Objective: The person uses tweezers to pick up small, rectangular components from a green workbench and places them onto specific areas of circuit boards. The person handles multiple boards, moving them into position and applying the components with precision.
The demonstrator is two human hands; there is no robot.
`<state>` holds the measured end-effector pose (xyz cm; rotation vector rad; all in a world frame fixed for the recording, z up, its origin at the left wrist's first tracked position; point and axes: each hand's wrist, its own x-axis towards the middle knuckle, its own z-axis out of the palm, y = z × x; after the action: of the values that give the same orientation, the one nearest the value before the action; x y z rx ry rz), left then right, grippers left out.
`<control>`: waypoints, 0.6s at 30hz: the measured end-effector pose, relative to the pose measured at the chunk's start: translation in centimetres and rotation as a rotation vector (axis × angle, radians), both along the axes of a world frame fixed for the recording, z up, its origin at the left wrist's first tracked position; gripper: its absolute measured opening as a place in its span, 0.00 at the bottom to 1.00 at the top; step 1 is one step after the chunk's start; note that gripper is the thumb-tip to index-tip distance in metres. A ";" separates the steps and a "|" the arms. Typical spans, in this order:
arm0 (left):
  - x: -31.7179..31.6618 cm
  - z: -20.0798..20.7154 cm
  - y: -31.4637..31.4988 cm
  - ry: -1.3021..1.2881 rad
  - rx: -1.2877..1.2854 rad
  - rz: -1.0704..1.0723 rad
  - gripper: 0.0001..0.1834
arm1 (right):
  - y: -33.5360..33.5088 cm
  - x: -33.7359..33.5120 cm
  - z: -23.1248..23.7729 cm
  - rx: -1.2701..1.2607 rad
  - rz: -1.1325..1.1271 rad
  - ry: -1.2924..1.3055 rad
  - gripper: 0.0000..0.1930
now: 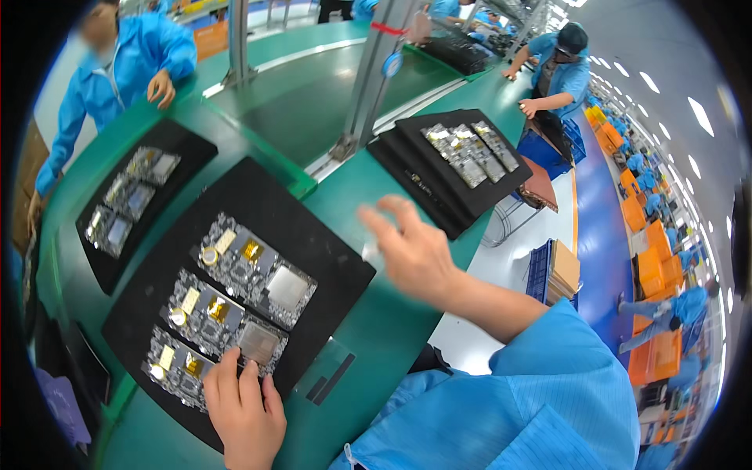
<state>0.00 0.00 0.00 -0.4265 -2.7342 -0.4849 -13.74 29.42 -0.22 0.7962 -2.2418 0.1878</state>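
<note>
Three circuit boards (258,268) lie side by side on a black foam mat (329,262), each with gold patches and small chips. On the nearest one, my left hand (247,411) rests with its fingers stretched out and spread over its right part, hiding that area. A fingertip reaches the silver shield (258,341) of the middle board. To the right of the mat, my right hand (417,254) is raised over the green table. Its fingers are blurred by motion. Something small and pale shows by its fingertips, too smeared to make out.
Another black mat with boards (129,196) lies at left, and stacked black mats (423,184) with boards at upper right. A clear sheet with dark strips (330,376) lies near me. A metal post (368,86) rises behind. Co-workers stand at left (117,66) and far right (560,66).
</note>
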 end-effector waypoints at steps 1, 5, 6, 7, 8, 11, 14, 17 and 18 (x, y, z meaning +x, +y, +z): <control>-0.7 -0.7 0.1 0.038 -0.008 -0.015 0.15 | 2.0 -0.9 -1.6 0.071 -0.257 -0.040 0.34; 0.5 1.1 1.6 0.132 -0.097 -0.018 0.14 | 8.9 -3.4 -1.7 0.315 -0.621 -0.155 0.26; 0.8 1.4 1.9 0.134 -0.099 0.015 0.12 | 9.7 -3.8 -2.3 0.326 -0.624 -0.229 0.25; 0.8 1.5 2.1 0.147 -0.135 0.017 0.11 | 10.6 -4.4 -3.1 0.341 -0.625 -0.304 0.24; 0.7 1.7 2.2 0.161 -0.172 0.023 0.10 | 11.6 -5.1 -3.2 0.340 -0.656 -0.316 0.24; 0.1 2.7 2.5 0.155 -0.225 0.016 0.08 | 16.8 -8.5 -3.9 0.328 -0.755 -0.330 0.24; -0.3 3.3 3.2 0.147 -0.240 0.019 0.07 | 24.2 -12.9 -3.5 0.338 -0.824 -0.324 0.21; -0.6 3.4 3.4 0.119 -0.287 0.049 0.07 | 32.1 -18.5 -3.6 0.355 -0.879 -0.322 0.20; -0.8 3.4 3.6 0.111 -0.260 0.047 0.07 | 35.1 -20.3 -3.8 0.391 -0.882 -0.295 0.20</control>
<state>-0.75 3.57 3.45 -0.4372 -2.6993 -0.0898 -34.00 64.53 -4.05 -0.1096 -2.7285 -0.5997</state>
